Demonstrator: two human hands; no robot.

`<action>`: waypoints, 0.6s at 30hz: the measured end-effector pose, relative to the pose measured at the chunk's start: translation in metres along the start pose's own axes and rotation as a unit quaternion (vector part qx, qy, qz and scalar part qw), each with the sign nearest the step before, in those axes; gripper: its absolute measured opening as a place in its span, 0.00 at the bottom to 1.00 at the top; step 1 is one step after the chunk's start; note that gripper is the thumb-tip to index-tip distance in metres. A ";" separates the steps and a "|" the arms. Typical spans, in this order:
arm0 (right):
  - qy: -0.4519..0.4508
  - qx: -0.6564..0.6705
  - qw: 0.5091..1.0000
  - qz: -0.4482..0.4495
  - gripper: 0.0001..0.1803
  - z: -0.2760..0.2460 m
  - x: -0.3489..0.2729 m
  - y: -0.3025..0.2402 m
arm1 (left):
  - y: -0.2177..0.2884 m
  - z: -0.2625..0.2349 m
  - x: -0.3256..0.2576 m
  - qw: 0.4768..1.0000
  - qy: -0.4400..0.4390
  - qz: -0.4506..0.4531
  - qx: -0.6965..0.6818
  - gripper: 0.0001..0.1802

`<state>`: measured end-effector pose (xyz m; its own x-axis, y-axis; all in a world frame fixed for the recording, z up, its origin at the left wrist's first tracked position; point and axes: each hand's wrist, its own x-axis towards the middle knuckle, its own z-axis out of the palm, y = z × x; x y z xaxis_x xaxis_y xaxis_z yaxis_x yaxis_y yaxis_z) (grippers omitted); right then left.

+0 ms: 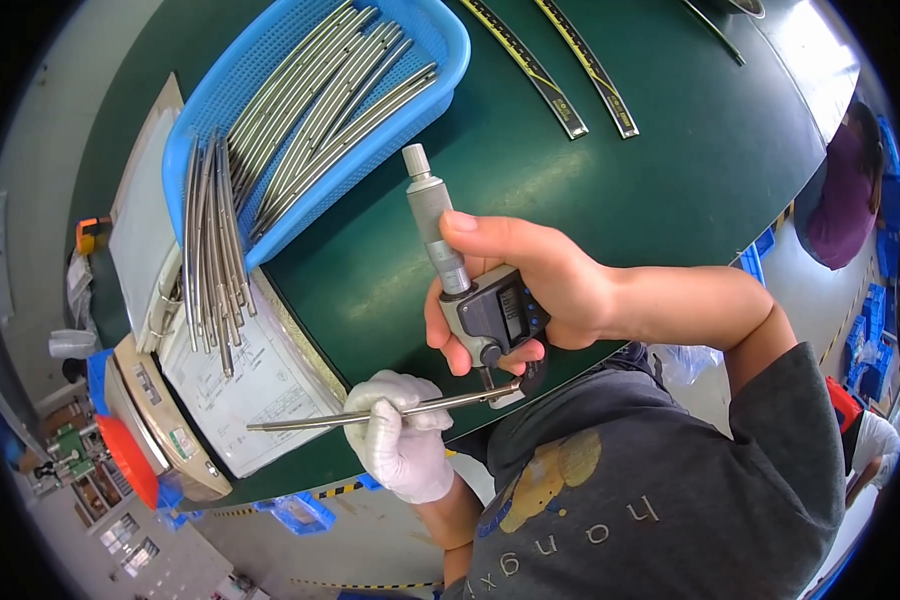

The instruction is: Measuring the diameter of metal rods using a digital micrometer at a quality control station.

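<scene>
While gripped by gloved left hand [400, 445], rod [390, 409] inside right-held micrometer [480, 300].

The person wears a dark grey short-sleeved T-shirt [660, 500] with a yellow and blue cartoon print [540, 485] and light lettering across the chest. The left hand [402, 440] is covered by a white knitted glove; the right hand [530, 290] is bare, its forearm uncovered below the sleeve.
</scene>
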<state>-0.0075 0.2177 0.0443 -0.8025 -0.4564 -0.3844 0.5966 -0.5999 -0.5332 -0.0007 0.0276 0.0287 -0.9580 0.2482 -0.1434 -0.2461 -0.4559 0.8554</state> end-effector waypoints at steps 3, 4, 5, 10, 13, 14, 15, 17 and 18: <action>0.012 -0.027 1.000 -0.002 0.40 0.000 0.000 -0.001 | -0.001 0.002 0.000 1.000 0.001 0.000 -0.001 0.11; 0.009 -0.034 0.999 -0.003 0.40 0.000 0.000 -0.001 | -0.001 0.002 0.000 1.000 0.005 0.001 -0.004 0.11; 0.011 -0.034 0.999 -0.005 0.40 0.001 0.000 -0.001 | -0.001 0.003 0.000 1.000 0.003 0.000 -0.005 0.11; -0.012 -0.012 1.000 -0.008 0.40 0.000 0.001 0.002 | 0.001 0.003 -0.001 1.000 0.024 0.001 0.011 0.11; 0.003 0.034 0.999 0.010 0.40 -0.002 0.002 0.003 | -0.001 -0.001 0.001 0.999 -0.004 0.030 0.016 0.11; 0.001 0.034 0.999 0.012 0.40 -0.002 0.002 0.003 | 0.000 -0.002 0.001 0.999 -0.002 0.031 0.018 0.11; -0.005 0.039 0.999 0.012 0.40 -0.003 0.001 0.002 | 0.000 -0.003 0.001 0.999 0.006 0.031 0.016 0.11; -0.016 0.045 0.999 0.008 0.40 -0.003 0.001 0.000 | 0.001 -0.005 0.001 0.999 0.016 0.032 0.014 0.11; -0.017 0.045 0.999 0.008 0.40 -0.003 0.001 0.001 | 0.002 -0.005 0.001 0.999 0.011 0.031 0.011 0.11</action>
<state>-0.0076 0.2190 0.0409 -0.7922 -0.4879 -0.3664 0.6100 -0.6479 -0.4562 -0.0032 0.0227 0.0272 -0.9743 0.2019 -0.1002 -0.1832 -0.4507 0.8737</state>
